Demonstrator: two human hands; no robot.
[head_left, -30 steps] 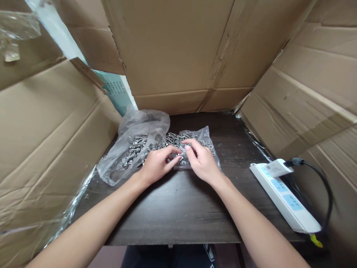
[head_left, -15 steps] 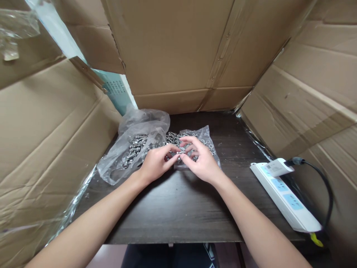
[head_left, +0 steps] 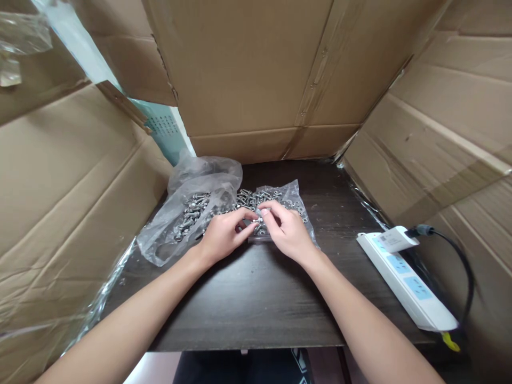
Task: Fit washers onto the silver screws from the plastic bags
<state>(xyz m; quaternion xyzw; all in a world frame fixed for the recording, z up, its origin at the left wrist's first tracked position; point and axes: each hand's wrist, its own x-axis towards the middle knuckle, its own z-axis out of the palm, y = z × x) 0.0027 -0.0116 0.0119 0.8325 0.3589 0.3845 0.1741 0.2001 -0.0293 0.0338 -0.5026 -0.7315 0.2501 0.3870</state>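
My left hand (head_left: 227, 230) pinches a small silver bolt (head_left: 256, 220) between thumb and index finger, its far end pointing right. What looks like a nut or bolt head sits at that end. Close by, my right hand (head_left: 286, 226) has thumb and index finger drawn together just above the bolt's right end; anything between them is too small to make out. Beneath and behind both hands lies a clear plastic bag (head_left: 294, 189) with loose bolts (head_left: 248, 198) and small nuts or washers (head_left: 300, 209) on it.
Left of the hands, a crumpled clear plastic bag (head_left: 160, 246) holds several bolts (head_left: 195, 210). A white power strip (head_left: 404, 282) with a plugged-in black cable (head_left: 460, 253) lies at the right. Cardboard walls (head_left: 248, 69) enclose the dark tabletop (head_left: 248, 304) on three sides.
My right thumb and index finger have shifted up and come closer together at the bolt's right end. The left hand still pinches the bolt; the view has shifted slightly.
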